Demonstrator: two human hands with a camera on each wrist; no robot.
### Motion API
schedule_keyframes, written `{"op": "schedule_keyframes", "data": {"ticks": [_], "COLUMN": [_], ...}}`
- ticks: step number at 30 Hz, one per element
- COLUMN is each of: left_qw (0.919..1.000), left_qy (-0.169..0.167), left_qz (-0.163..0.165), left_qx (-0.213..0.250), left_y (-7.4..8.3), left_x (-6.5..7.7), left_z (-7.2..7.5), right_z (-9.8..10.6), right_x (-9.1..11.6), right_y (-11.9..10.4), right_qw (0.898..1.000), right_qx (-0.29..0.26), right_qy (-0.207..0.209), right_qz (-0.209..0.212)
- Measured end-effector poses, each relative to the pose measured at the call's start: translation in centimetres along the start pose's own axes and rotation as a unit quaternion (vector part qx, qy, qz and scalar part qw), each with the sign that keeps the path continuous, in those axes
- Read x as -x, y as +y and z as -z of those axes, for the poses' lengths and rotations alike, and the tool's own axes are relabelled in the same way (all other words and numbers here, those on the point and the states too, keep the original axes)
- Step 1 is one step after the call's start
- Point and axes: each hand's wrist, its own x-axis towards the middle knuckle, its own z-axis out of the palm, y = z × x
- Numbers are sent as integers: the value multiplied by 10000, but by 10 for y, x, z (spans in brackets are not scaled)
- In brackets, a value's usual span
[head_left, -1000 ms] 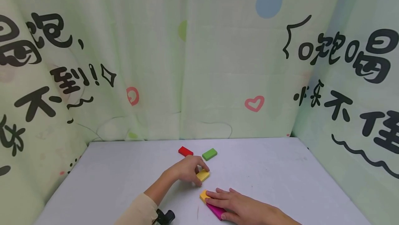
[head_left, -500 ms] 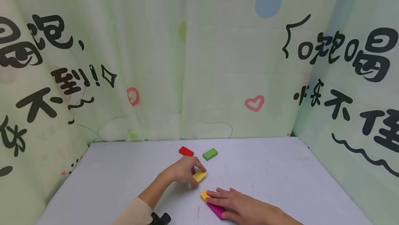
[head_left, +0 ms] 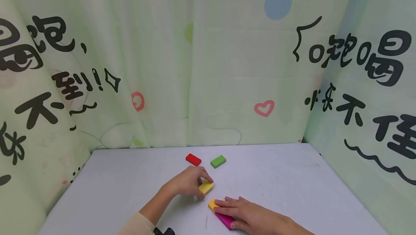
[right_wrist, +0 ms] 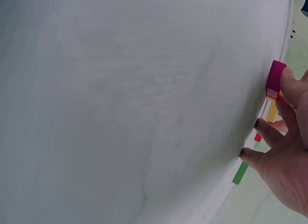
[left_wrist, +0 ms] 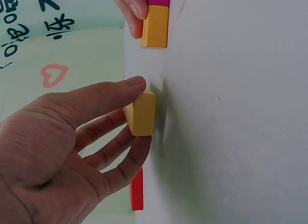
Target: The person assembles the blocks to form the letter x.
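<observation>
Well, the left hand (head_left: 188, 180) pinches a yellow block (head_left: 206, 187), with the thumb on one side and the fingertips on the other. This hold likely makes the block easy to turn or slide, and it leaves much of the top bare. The yellow block is about midway between the left and right edges of the white table (head_left: 276, 177), well in from the far edge. I cannot tell if its bottom touches the table.

The right hand (head_left: 242, 213) lies over an orange block (head_left: 212, 204) and a pink block (head_left: 225, 221), which sit end to end and seem to touch. Its fingers are fairly straight and spread. Some touch the orange block, the thumb rests on the pink block, and other fingertips seem to touch the table. My guess is that this is to stop the pair from sliding out of line. The pair sits closer to the person than the yellow block.

A red block (head_left: 193, 159) and a green block (head_left: 218, 161) lie apart near the far edge, with no hand on them. The red one is nearer the far left corner. Perhaps they sit there to be out of the way but easy to reach.
</observation>
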Motion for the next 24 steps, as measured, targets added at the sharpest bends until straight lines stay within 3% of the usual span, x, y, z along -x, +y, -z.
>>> {"op": "schedule_keyframes", "data": {"ticks": [10, 16, 24], "left_qw": [9998, 10000, 10000], "left_qy": [19, 7, 0], "left_qz": [154, 96, -15], "left_qx": [93, 19, 83], "left_y": [0, 1, 4], "left_x": [15, 21, 30], "left_z": [-2, -2, 0], "right_z": [-1, -1, 0], "right_x": [0, 3, 2], "right_y": [-1, 0, 1], "right_qw": [9999, 9993, 9999], "right_qx": [-71, 170, -47], "right_qy": [-72, 167, 92], "right_qz": [-14, 279, 128]}}
